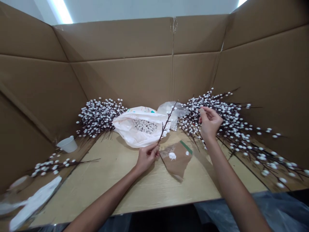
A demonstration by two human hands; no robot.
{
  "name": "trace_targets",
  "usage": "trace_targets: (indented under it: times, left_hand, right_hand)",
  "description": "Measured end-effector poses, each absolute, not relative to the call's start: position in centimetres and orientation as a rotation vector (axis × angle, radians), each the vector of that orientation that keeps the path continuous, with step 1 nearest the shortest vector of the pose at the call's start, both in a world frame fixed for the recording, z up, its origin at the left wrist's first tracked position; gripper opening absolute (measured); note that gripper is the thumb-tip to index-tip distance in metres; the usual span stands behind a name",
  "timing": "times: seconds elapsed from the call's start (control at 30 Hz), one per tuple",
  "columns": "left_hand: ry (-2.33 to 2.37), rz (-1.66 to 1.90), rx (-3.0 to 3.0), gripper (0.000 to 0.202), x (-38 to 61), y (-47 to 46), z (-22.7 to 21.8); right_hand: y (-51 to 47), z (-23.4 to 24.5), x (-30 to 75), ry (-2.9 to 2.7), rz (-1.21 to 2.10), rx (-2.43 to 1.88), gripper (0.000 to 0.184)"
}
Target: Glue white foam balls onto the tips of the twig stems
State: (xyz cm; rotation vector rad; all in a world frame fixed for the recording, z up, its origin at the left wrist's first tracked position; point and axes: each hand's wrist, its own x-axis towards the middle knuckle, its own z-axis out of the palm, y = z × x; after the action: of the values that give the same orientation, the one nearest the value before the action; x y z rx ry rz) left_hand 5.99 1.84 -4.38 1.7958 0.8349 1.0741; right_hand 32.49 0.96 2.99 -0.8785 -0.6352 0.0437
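My left hand (146, 157) pinches the lower end of a dark brown twig (166, 124), which leans up and to the right with a few white berries on it. My right hand (209, 122) is raised in front of the right pile of berry branches (231, 116), thumb and finger pressed together; whatever they hold is too small to make out. Between the hands lies a brown sheet (177, 164) with dabs of white paste (172, 156) and a green edge strip. Behind the twig, an open white plastic bag (130, 137) holds many loose white berries (145, 126).
Another pile of berry branches (98, 116) rests at the back left. A white cup (68, 145), a small berry branch (51, 166) and a white cloth-like item (36, 203) lie along the left side. A clear bag (166, 108) stands behind; cardboard walls (120, 42) enclose the table (96, 174).
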Motion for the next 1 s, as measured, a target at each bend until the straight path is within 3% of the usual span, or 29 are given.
trace_targets:
  times: [0.27,0.47,1.0]
  left_hand:
    - [0.785,1.053,1.617,0.035,6.3,2.0,-4.2]
    - [0.769,1.042,1.591,0.036,6.6,2.0,-4.1]
    - [0.730,1.022,1.504,0.037,7.2,1.7,-4.0]
  right_hand:
    - [-0.7,1.2,31.0,-0.930,0.057,-1.195,0.036]
    - [-5.6,-2.7,29.6,-1.179,0.146,-1.463,0.021]
    - [-8.8,-6.4,30.0,-1.343,0.101,-1.760,0.023]
